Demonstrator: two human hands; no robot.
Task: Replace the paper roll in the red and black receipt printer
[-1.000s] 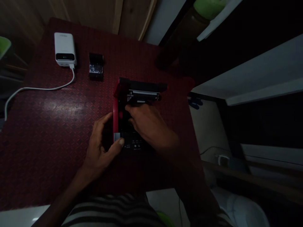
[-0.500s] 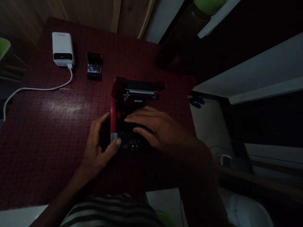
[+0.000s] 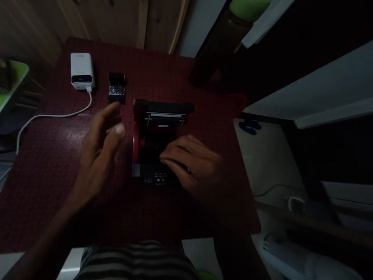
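Note:
A small black-and-red machine (image 3: 148,171), which looks like a compact printer, stands on the table with its lid (image 3: 167,106) raised. Small white markings and buttons show on its front panel. My right hand (image 3: 194,161) is over the right side of the opening, thumb and fingertips pinched together; whatever lies between them is too dark to make out. Left of the machine and apart from it, my left hand (image 3: 97,153) hovers with thumb and fingers parted, holding nothing. Just beyond its fingertips lies a black roll-like piece with a shiny strip (image 3: 116,87).
A white power bank (image 3: 82,72) with a plugged-in white cable (image 3: 58,116) sits at the back left of the red patterned table (image 3: 52,175). A tall dark bottle with a green lid (image 3: 249,8) stands at the back right. Blue slippers (image 3: 249,126) lie on the floor.
My left hand has let go of the machine's left side and moved left and up. My right hand's fingers have drawn together in a pinch, slightly nearer me. The view has shifted a little.

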